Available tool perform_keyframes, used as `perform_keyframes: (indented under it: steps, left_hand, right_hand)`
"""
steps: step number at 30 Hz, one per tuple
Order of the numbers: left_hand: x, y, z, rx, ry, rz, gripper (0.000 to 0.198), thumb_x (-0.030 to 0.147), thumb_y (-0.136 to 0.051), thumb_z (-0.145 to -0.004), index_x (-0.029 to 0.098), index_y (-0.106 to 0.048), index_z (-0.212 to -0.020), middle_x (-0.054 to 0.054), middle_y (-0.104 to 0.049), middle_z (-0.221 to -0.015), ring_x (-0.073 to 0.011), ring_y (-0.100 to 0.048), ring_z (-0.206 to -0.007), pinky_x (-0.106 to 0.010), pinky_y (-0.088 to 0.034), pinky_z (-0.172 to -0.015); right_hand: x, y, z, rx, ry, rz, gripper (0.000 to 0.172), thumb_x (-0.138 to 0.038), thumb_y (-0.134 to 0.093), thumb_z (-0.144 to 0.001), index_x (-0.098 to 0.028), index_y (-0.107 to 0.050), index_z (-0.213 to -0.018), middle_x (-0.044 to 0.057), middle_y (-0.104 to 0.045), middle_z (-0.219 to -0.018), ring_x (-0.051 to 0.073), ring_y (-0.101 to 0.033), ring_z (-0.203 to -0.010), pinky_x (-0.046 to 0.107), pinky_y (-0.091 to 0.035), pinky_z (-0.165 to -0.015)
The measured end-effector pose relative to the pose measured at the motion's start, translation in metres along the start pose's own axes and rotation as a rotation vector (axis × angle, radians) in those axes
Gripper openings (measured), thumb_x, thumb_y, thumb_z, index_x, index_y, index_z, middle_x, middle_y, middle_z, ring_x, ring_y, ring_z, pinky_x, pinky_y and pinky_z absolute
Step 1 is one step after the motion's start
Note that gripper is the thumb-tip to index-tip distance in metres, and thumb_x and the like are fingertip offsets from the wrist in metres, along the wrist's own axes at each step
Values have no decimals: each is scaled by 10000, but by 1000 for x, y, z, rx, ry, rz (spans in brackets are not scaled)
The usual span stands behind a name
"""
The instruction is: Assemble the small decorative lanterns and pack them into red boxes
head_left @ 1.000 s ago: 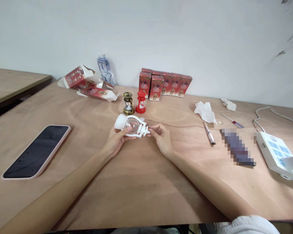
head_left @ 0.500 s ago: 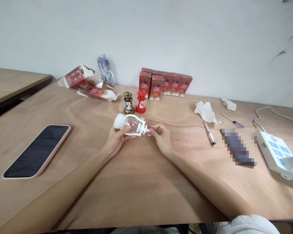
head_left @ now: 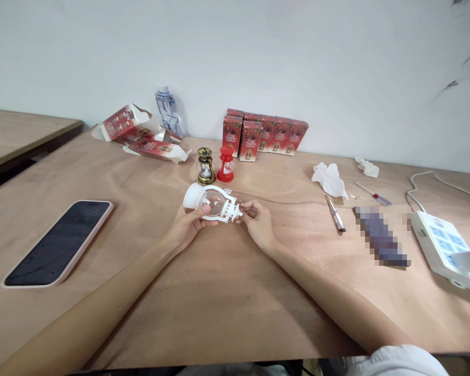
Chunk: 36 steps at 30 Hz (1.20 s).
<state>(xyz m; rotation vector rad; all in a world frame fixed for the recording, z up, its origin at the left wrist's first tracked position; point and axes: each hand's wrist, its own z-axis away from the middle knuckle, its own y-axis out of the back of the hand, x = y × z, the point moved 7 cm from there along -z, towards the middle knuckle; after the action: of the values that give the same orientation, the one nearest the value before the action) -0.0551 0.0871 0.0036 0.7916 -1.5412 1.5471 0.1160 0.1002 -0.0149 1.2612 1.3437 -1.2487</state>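
Observation:
A small white lantern [head_left: 211, 202] with a clear globe lies on its side in the air, its base to the left and its pointed top to the right. My left hand [head_left: 190, 225] is closed round the globe and lower frame, thumb on top. At the lantern's tip, the fingers of my right hand [head_left: 257, 222] are pinched together; what lies between them is too small to make out. Just behind stand a bronze lantern [head_left: 206, 166] and a red lantern [head_left: 226, 165], both upright.
Several red boxes [head_left: 251, 141] stand by the wall, with torn packaging [head_left: 152, 146] and a bottle [head_left: 167, 109] to their left. A phone [head_left: 58, 243] lies at left. Rightward are tissue [head_left: 329, 180], screwdrivers [head_left: 336, 214], a pixelated dark object [head_left: 379, 237] and a power strip [head_left: 434, 245].
The white lantern has shifted slightly right and its top has tipped a little lower. My right fingers have moved slightly and stay at its tip.

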Motion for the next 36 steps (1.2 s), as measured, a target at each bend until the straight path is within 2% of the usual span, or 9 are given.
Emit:
perform_keyframes:
  steps: [6,9,13,17,20,24,31,36]
  left_hand:
    - [1,-6,3,-131,-13,-46,399,269,-800,-615,166,-678,-981,-78,-707,-1057,-251,-699,-879,-241,-617,-595]
    - [-1,-9,5,-160,9,-66,384,269,-795,-625,161,-684,-977,-78,-717,-1019,-247,-707,-851,-240,-617,-589]
    - [-6,-10,7,-95,50,-84,368,271,-807,-612,147,-689,-938,-73,-727,-966,-231,-711,-789,-244,-617,-562]
    - [-10,-10,11,33,71,-29,376,269,-811,-607,144,-688,-939,-59,-731,-936,-192,-706,-729,-224,-609,-539]
    - [-12,-8,12,127,79,42,357,247,-803,-614,156,-688,-939,-35,-733,-912,-171,-699,-716,-233,-617,-556]
    - [-8,-1,12,238,35,69,324,248,-780,-644,167,-676,-940,-22,-731,-895,-167,-696,-740,-237,-616,-566]
    - [0,2,9,230,-12,9,370,286,-784,-650,156,-653,-970,-33,-731,-883,-180,-694,-770,-249,-605,-605]
    - [-2,0,9,209,14,-19,379,308,-782,-649,145,-655,-968,-53,-729,-895,-197,-693,-790,-281,-602,-638]
  right_hand:
    - [0,-3,2,-45,-33,146,107,-134,-534,-674,-200,-533,-759,-23,-631,-666,115,-598,-528,231,-485,-481]
    - [-8,-5,6,-64,50,340,195,-72,-475,-646,-203,-541,-775,-17,-627,-693,125,-581,-555,242,-471,-509]
    - [-24,-10,13,-51,272,660,282,-26,-446,-624,-201,-527,-829,41,-637,-870,178,-604,-772,319,-501,-710]
    - [-22,-9,13,-32,314,818,344,-3,-401,-637,-194,-491,-909,90,-620,-960,217,-593,-884,366,-494,-766]
    - [-22,-6,10,-15,322,758,321,-24,-387,-703,-188,-483,-962,94,-629,-951,222,-603,-898,384,-496,-785]
    - [-25,0,6,-11,323,495,307,-106,-390,-827,-194,-487,-1104,65,-654,-937,183,-636,-856,337,-511,-771]
    - [-24,5,6,-8,203,299,197,-296,-479,-880,-229,-572,-1040,33,-670,-928,149,-621,-703,301,-511,-694]
    - [-28,4,7,-16,194,281,200,-374,-492,-886,-217,-614,-909,23,-671,-833,154,-617,-742,284,-484,-697]
